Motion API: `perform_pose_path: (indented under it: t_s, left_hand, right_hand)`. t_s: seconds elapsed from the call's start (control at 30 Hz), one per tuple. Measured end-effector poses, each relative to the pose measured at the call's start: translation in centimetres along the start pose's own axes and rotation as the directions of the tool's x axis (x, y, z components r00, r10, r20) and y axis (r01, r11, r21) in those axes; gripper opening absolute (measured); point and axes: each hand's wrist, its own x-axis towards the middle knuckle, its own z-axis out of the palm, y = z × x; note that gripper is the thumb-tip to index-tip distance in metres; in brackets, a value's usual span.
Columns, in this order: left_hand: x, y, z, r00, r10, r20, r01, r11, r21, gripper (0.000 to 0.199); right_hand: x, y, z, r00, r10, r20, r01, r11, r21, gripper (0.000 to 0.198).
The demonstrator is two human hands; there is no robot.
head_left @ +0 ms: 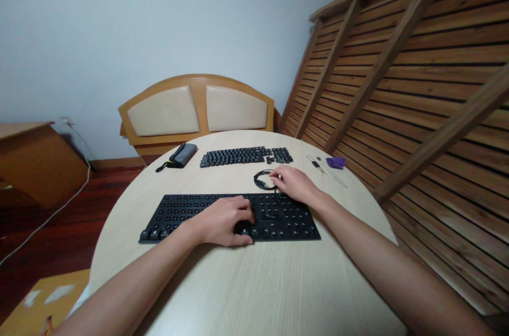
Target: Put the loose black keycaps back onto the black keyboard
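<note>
While your left hand [229, 221], thumb and fingers apart, rests on the keyboard [178, 213] running left to right, your right hand [293, 183] meets the far cable [256, 182], grip unclear.

hands [226, 221] at keyboard [181, 211] and coiled cable [257, 184], loose keycaps [234, 156] beyond
</note>
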Motion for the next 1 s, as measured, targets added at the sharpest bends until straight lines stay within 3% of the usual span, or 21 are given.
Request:
perform_pose_path:
  t_s: [0.17,0.4,0.77,1.0]
  left_hand:
    - [-0.1,-0.2,0.2,1.000,0.013,-0.015,-0.013,1.000,-0.011,0.032]
    - [-0.1,-0.2,0.2,1.000,0.014,-0.024,-0.015,1.000,-0.016,0.032]
    - [0.0,-0.2,0.0,1.000,0.006,-0.013,-0.006,1.000,-0.024,0.032]
    - [-0.4,-0.4,-0.4,1.000,-0.016,-0.005,0.015,0.999,-0.032,0.031]
  right_hand:
    - [4.4,2.7,1.6,0.995,0.096,-0.008,-0.096,0.989,-0.113,0.030]
    - [7.8,3.3,3.0,0.988,0.147,0.039,-0.134,0.963,-0.233,0.033]
    - [8.2,3.2,4.0,0.984,0.173,0.044,-0.158,0.957,-0.244,0.026]
    - [5.7,2.5,2.0,0.984,0.179,-0.012,-0.178,0.971,-0.157,0.024]
